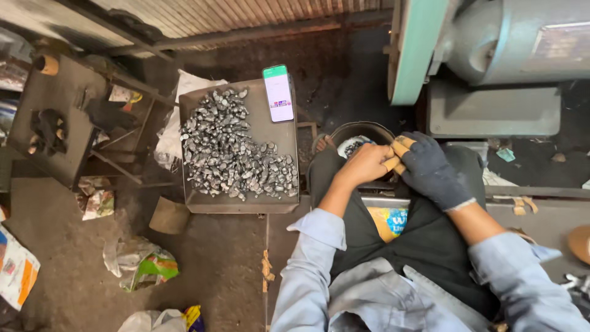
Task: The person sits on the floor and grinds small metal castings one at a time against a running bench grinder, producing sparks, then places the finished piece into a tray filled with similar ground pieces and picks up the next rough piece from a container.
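Grey metal pieces (236, 150) are heaped on a flat steel tray (246, 205), and everything else is best placed from that tray. A phone (278, 93) with a lit screen lies on its far right corner. Just right of the tray, over the person's lap, the two hands meet. The bare left hand (367, 163) is curled shut, its taped fingertips pressed against the right hand (430, 169), which is covered by a dark glove and is also closed. Something small seems to be pinched between them, but what it is cannot be told. A dark round bowl (361, 130) holding a few more pieces sits just beyond the hands, right of the tray. A green machine (418, 49) stands further right. The step in hand is judged to be the fingering of one small piece; a firm pinch and a short reach to tray or bowl would be called for next.
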Demonstrator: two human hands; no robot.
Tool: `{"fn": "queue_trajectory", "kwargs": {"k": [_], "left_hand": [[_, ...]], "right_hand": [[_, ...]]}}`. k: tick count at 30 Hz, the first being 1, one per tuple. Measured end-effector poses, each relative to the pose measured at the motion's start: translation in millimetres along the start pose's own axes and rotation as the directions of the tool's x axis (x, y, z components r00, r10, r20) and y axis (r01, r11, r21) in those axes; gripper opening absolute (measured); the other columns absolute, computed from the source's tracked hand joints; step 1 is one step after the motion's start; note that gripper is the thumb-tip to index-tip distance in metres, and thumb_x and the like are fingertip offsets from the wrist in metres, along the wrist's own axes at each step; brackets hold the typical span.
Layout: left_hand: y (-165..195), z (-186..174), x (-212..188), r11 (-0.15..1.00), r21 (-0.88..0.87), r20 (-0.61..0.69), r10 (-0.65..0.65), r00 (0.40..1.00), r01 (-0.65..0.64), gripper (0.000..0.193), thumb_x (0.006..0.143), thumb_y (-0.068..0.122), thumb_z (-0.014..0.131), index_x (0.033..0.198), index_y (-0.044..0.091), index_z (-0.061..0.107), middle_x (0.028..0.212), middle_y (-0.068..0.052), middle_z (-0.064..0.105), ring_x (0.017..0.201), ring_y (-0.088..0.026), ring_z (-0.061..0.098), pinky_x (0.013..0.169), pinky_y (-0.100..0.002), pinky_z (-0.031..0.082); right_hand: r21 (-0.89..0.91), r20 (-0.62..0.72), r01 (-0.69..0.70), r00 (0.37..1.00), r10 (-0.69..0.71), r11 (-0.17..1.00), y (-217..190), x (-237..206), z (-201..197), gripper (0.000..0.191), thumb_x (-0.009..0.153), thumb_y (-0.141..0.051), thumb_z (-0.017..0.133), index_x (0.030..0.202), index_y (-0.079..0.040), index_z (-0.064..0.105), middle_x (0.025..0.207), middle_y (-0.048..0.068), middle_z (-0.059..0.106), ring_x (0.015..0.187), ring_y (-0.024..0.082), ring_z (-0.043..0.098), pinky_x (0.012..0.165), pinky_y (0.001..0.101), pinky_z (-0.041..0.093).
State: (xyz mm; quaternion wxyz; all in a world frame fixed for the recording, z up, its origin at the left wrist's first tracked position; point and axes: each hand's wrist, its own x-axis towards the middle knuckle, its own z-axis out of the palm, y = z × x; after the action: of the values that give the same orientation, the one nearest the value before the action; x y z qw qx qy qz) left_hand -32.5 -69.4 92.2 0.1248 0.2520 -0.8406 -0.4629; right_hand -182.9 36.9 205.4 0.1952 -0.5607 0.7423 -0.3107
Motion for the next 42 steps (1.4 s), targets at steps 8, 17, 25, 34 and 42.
{"fn": "queue_trajectory", "kwargs": {"k": [8,17,25,34,42], "left_hand": [[27,67,-12,0.995,-0.072,-0.489,0.023,0.872,-0.066,0.044,0.095,0.022,0.076,0.135,0.006,0.067,0.100,-0.013,0.075,0.082,-0.018,0.072,0.074,-0.031,0.058],[-26,37,85,0.253,-0.963,-0.228,-0.590,0.774,-0.091,0.032,0.104,0.018,0.060,0.132,0.002,0.061,0.107,-0.004,0.070,0.089,-0.011,0.066,0.075,-0.026,0.055],[-29,37,33,0.779,-0.624,-0.417,-0.265,0.870,-0.061,0.018,0.097,0.016,0.072,0.109,0.002,0.072,0.093,-0.006,0.073,0.083,-0.013,0.068,0.075,-0.029,0.056],[-23,41,51,0.837,-0.534,0.034,-0.119,0.992,0.118,0.014,0.094,0.011,0.069,0.103,0.001,0.072,0.082,-0.008,0.076,0.068,-0.013,0.069,0.060,-0.029,0.055],[-50,57,90,0.657,-0.682,0.069,-0.379,0.923,0.321,0.011,0.096,0.003,0.061,0.101,-0.005,0.068,0.087,-0.010,0.074,0.069,-0.016,0.072,0.054,-0.030,0.055]], "right_hand": [[0.890,0.456,-0.423,0.798,0.394,-0.172,41,-10,56,0.034,0.096,-0.032,0.058,0.114,-0.004,0.064,0.105,0.010,0.069,0.099,0.022,0.065,0.093,0.0381,0.054],[0.968,0.180,-0.197,0.977,0.117,0.153,75,62,108,0.028,0.100,-0.024,0.066,0.115,-0.001,0.061,0.109,0.004,0.062,0.099,0.012,0.056,0.088,0.0305,0.047],[0.935,0.288,-0.315,0.943,0.166,0.166,74,38,89,0.055,0.093,-0.029,0.066,0.140,-0.004,0.054,0.126,0.002,0.064,0.108,0.008,0.058,0.092,0.0259,0.049],[0.774,0.317,-0.400,0.916,0.247,0.490,78,20,43,0.024,0.098,-0.024,0.065,0.097,-0.001,0.069,0.078,0.007,0.070,0.068,0.011,0.062,0.060,0.0268,0.049],[0.753,0.261,-0.536,0.775,0.575,0.381,85,57,76,0.030,0.098,-0.028,0.068,0.094,0.002,0.072,0.078,0.008,0.069,0.062,0.013,0.059,0.053,0.0286,0.047]]}}
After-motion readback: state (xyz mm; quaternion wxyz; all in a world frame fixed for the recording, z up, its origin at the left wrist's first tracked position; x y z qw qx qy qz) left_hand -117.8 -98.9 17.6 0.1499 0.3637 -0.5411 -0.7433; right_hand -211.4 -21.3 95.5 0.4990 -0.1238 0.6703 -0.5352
